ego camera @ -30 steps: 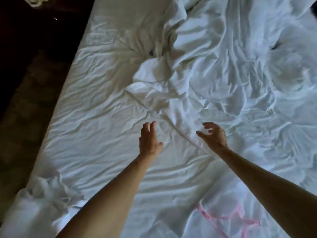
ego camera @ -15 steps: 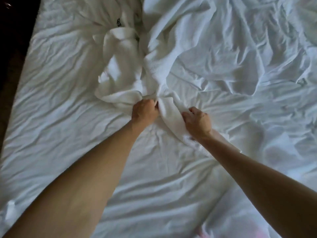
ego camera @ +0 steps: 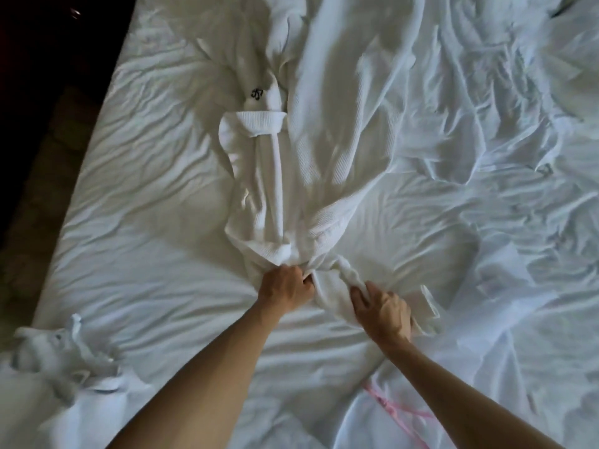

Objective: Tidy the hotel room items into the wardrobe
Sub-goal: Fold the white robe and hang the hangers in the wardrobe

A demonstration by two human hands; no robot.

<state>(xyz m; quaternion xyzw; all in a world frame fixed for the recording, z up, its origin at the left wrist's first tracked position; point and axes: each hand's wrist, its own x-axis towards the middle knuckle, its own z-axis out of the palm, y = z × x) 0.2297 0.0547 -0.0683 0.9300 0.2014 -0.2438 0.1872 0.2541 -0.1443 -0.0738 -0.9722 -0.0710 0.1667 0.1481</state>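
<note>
— What's under you?

— Rumpled white sheets (ego camera: 155,254) cover the whole bed, creased all over, with a dark floor (ego camera: 48,140) showing past the left edge. It's dim, so fine detail is hard to read.

— Where's the thing you're tidying?

— It's a white waffle-weave bathrobe (ego camera: 324,140), lying stretched lengthwise up the middle of the bed, away from me. A small dark monogram (ego camera: 256,93) sits on a folded part near its far end, and a cuffed sleeve (ego camera: 259,124) lies just below that, on the robe's left side.

— What are your hands doing?

— Both are on the near end of the robe, where the cloth is bunched tight. My left hand (ego camera: 285,288) is a closed fist around the gathered fabric, knuckles up. My right hand (ego camera: 385,311) is just beside it, fingers curled over a thick fold of the same robe, pinning it against the sheet. Both arms reach forward from the bottom of the view.

— Anything else on the bed?

— A crumpled white cloth (ego camera: 61,354) sits at the near left corner; I can't tell what it is. A thin pink ribbon (ego camera: 393,406) lies on the sheets between my forearms, close to me.
</note>
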